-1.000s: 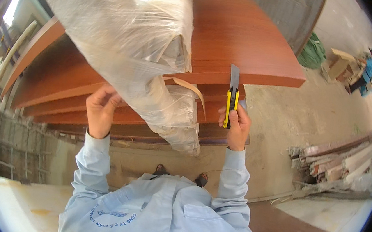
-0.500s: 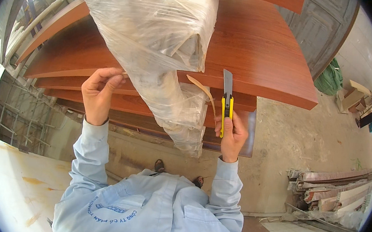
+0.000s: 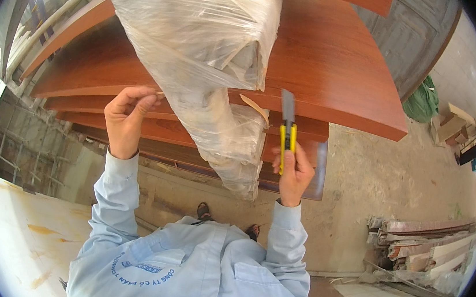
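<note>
- The left hand [image 3: 127, 118] is raised at the front edges of the reddish-brown wood panels [image 3: 340, 60], left of the film-wrapped column [image 3: 183, 38]; its thumb and fingers are pinched together on a thin pale sliver [image 3: 161, 93].
- Whether that sliver joins the curled tan strip [image 3: 255, 107] on the column's other side cannot be told.
- The right hand [image 3: 294, 176] has its fingers closed around the yellow-and-black utility knife [image 3: 287, 141], held upright with the blade out and pointing away from the body.
- That blade is in front of the upper panel's edge, just right of the curled strip; whether it touches the wood is unclear.
- The panels lie in stepped layers, and the column, wrapped in clear plastic, crosses over them.
- Beyond the panels on the right are a grey panelled door [image 3: 406, 36] and a green bundle [image 3: 424, 101].
- A pile of long slats [image 3: 422, 243] lies on the concrete floor [image 3: 357, 172], lower right.
</note>
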Tool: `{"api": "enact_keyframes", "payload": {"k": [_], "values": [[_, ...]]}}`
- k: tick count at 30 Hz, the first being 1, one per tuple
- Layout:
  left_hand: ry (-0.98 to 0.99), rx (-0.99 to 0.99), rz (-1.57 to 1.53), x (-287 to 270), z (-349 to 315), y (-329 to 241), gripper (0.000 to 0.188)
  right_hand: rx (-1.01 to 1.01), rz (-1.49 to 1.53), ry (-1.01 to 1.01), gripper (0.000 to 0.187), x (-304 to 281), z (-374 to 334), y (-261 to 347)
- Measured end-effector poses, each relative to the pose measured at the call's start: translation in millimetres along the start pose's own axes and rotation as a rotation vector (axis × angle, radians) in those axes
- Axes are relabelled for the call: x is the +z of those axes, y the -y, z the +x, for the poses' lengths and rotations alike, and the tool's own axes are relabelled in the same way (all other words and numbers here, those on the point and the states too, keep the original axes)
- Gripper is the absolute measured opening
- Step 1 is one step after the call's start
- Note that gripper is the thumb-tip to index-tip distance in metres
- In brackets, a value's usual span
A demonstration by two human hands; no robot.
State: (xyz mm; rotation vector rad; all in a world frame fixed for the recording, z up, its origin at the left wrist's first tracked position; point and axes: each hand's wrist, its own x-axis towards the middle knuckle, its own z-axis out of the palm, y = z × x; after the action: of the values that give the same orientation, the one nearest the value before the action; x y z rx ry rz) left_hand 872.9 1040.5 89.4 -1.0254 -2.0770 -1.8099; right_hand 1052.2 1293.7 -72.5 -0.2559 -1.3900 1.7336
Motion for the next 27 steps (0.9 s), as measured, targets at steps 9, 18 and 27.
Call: {"api": "enact_keyframes", "payload": {"k": [9, 18, 27], "values": [[0.001, 0.026, 0.01, -0.8, 0.9, 2.7, 0.01, 0.012, -0.056, -0.011, 0.031, 2.5, -3.6, 2.4], [0.0, 0.025, -0.032, 2.1, 3.2, -0.1, 0.011, 0.046, -0.093, -0.006, 0.028, 11.3, -6.6, 5.6], [-0.207, 0.078, 0.088, -34.5, 5.5, 17.7, 0.013, 0.062, 0.05, 0.031, 0.032, -20.6, -12.1, 2.7]]}}
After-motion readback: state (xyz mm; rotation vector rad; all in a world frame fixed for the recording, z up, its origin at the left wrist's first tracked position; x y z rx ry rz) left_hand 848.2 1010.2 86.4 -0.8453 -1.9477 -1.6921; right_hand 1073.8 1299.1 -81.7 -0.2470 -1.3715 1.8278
